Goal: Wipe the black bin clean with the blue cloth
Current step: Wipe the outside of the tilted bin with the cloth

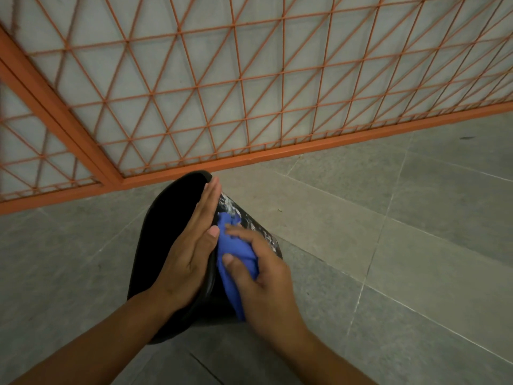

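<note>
The black bin [166, 245] stands tilted on the grey tiled floor, its dark opening facing up and left. White smears mark its outer right side [249, 220]. My left hand [191, 251] lies flat with straight fingers along the bin's rim. My right hand [263, 270] grips the bunched blue cloth [236, 254] and holds it against the bin's outer wall, just right of the rim. The lower part of the bin is hidden behind my forearms.
An orange metal mesh gate [249, 79] with a thick orange frame runs across the back, right behind the bin. Grey floor tiles [388, 245] spread to the right and front.
</note>
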The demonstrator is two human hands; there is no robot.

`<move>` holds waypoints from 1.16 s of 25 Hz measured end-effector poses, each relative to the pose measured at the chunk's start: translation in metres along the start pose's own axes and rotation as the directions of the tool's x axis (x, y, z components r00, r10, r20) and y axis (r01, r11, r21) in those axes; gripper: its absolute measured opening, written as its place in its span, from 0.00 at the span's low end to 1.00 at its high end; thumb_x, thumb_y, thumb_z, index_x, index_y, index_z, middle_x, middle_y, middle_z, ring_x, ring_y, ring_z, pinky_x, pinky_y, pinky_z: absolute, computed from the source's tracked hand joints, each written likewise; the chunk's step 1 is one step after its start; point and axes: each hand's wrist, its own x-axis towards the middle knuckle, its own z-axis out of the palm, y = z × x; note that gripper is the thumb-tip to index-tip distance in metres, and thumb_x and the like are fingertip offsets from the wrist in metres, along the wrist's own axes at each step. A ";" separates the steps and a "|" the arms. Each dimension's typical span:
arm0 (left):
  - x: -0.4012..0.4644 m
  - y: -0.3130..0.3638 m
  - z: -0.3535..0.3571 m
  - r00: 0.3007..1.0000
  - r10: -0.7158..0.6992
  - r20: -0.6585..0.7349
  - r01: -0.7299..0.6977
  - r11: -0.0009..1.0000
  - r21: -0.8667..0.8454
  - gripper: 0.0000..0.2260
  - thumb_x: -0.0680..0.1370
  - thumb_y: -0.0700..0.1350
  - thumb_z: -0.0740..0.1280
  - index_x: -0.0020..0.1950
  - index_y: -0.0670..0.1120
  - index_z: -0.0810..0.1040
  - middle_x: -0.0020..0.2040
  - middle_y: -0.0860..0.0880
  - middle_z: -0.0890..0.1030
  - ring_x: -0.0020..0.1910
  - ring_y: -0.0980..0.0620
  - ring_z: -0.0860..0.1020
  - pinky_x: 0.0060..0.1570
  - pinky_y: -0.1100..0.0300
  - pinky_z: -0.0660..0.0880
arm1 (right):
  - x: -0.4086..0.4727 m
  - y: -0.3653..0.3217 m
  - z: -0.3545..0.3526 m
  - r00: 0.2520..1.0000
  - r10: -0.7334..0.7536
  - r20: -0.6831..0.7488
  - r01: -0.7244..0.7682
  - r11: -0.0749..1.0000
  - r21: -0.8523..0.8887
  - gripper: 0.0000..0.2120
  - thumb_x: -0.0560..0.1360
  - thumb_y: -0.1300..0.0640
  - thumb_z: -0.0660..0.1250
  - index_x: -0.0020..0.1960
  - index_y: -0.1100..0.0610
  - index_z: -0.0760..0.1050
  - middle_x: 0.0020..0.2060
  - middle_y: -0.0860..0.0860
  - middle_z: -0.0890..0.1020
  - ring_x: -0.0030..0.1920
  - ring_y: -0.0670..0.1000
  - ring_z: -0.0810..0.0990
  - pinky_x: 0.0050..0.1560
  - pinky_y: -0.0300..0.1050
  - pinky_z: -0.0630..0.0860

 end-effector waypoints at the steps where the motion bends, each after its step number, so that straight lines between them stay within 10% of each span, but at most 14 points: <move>1: 0.000 0.001 0.000 1.000 -0.021 -0.001 0.021 1.000 -0.002 0.25 0.81 0.55 0.51 0.78 0.55 0.52 0.78 0.63 0.52 0.78 0.60 0.51 0.76 0.62 0.49 | 0.013 0.003 -0.001 1.000 -0.003 0.004 0.003 1.000 -0.019 0.15 0.72 0.49 0.63 0.58 0.47 0.74 0.56 0.42 0.78 0.57 0.38 0.75 0.59 0.30 0.69; 12: 0.002 0.007 0.009 0.999 0.044 0.013 -0.045 0.997 0.056 0.26 0.81 0.51 0.52 0.80 0.53 0.53 0.79 0.61 0.53 0.79 0.54 0.52 0.76 0.44 0.51 | 0.038 0.008 -0.010 0.999 0.035 -0.038 -0.035 0.999 0.011 0.13 0.74 0.56 0.64 0.57 0.50 0.74 0.53 0.43 0.79 0.54 0.40 0.76 0.58 0.35 0.71; 19: 0.006 0.011 0.011 0.983 0.174 0.052 -0.181 0.929 0.323 0.27 0.80 0.52 0.53 0.78 0.49 0.54 0.79 0.57 0.55 0.79 0.55 0.55 0.76 0.51 0.51 | 0.039 0.026 -0.017 0.972 0.167 -0.163 -0.160 0.986 0.055 0.08 0.76 0.56 0.64 0.54 0.49 0.73 0.48 0.42 0.79 0.49 0.37 0.76 0.50 0.28 0.71; 24: 0.016 0.004 0.005 0.989 0.118 0.085 -0.139 0.932 0.334 0.35 0.76 0.56 0.54 0.80 0.46 0.46 0.81 0.54 0.49 0.79 0.56 0.51 0.77 0.58 0.46 | 0.014 0.020 -0.012 0.983 0.146 -0.113 -0.136 0.986 0.093 0.14 0.72 0.50 0.62 0.57 0.44 0.73 0.55 0.41 0.78 0.56 0.42 0.76 0.60 0.42 0.73; 29: 0.016 -0.003 0.004 0.993 0.111 0.027 -0.114 0.972 0.205 0.38 0.78 0.69 0.51 0.80 0.48 0.49 0.80 0.55 0.52 0.79 0.55 0.54 0.76 0.51 0.53 | 0.057 0.013 -0.010 0.999 0.034 -0.040 -0.033 0.999 0.044 0.12 0.75 0.57 0.63 0.58 0.52 0.74 0.53 0.45 0.79 0.54 0.41 0.76 0.57 0.35 0.71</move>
